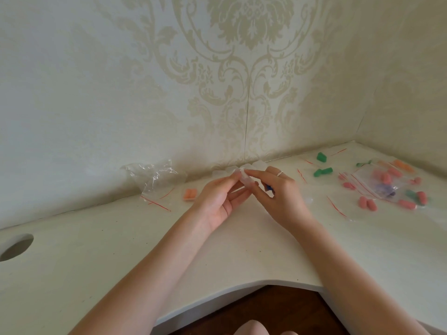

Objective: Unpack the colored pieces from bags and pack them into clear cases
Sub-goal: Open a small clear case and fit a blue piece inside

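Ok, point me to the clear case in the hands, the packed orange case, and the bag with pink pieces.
clear case (244, 181), head view, its middle between the fingertips.
orange case (190, 195), head view, centre of its top.
bag (377, 182), head view, its clear middle over the pieces.

Two hands (219, 200), one orange-filled case (189, 195), four green pieces (321, 157).
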`<state>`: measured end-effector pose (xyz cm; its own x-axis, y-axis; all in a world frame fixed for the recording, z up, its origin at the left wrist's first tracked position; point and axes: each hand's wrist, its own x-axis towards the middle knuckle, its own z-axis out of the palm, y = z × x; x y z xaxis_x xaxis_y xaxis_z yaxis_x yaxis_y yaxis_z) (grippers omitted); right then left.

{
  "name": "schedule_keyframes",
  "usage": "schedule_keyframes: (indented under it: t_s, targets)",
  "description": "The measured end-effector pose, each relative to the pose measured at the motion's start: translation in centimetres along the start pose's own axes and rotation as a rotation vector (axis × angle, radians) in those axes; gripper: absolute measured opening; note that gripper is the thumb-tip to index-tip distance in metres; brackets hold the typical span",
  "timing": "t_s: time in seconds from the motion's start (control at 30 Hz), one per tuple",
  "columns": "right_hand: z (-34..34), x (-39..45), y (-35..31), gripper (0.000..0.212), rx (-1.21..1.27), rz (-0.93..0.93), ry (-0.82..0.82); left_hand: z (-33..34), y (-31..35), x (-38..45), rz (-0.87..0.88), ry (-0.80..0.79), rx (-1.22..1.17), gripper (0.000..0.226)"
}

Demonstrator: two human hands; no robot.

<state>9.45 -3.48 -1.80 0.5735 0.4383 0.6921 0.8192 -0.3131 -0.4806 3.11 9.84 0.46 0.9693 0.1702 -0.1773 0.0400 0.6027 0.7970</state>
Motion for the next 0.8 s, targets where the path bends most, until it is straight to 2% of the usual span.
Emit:
schedule_keyframes:
  t_s: [0.27, 0.6, 0.7, 0.8]
  targets:
    - [0.7, -0.2, 0.3, 0.026, 0.002, -0.006, -0.007, -0.3, 0.4, 0.1, 0.0, -0.025, 0.03, 0.019]
    - [1.5, -0.4, -0.6, 0.03, -0.252, -0.085, 0.06, -1.0, 1.1, 0.6, 0.084, -0.047, 0.156, 0.016]
    - [1.3, -0.4, -0.6, 0.038, -0.163, -0.048, 0.035, -1.0, 1.2, 0.5, 0.092, -0.014, 0.206, 0.012]
    - [1.0, -0.4, -0.4, 0.042, -0.068, -0.054, -0.031, -1.0, 1.2, 0.3, 0.1, 0.021, 0.313, 0.017]
